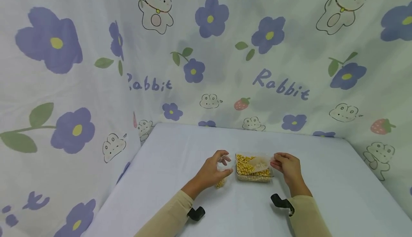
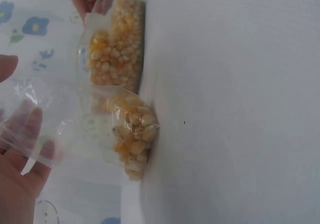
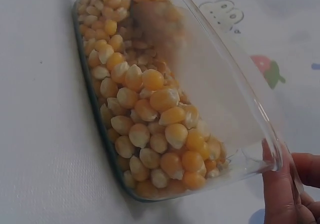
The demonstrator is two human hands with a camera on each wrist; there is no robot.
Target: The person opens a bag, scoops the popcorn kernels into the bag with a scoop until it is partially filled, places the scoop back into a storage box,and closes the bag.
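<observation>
A clear plastic bag stands on the table with corn kernels in its bottom. My left hand curves in a C round its upper part, and several fingers show through the film in the left wrist view. To the right of the bag is a rectangular clear glass container, holding a mass of yellow and pale corn kernels. At its right end my right hand pinches the corner of the rim between thumb and fingers. The kernels lie heaped toward one long side, leaving much of the opposite wall bare.
A white cloth covers the table. Hanging fabric printed with flowers and rabbits encloses the back and sides. Black wrist-worn mounts jut out below both sleeves, close over the table.
</observation>
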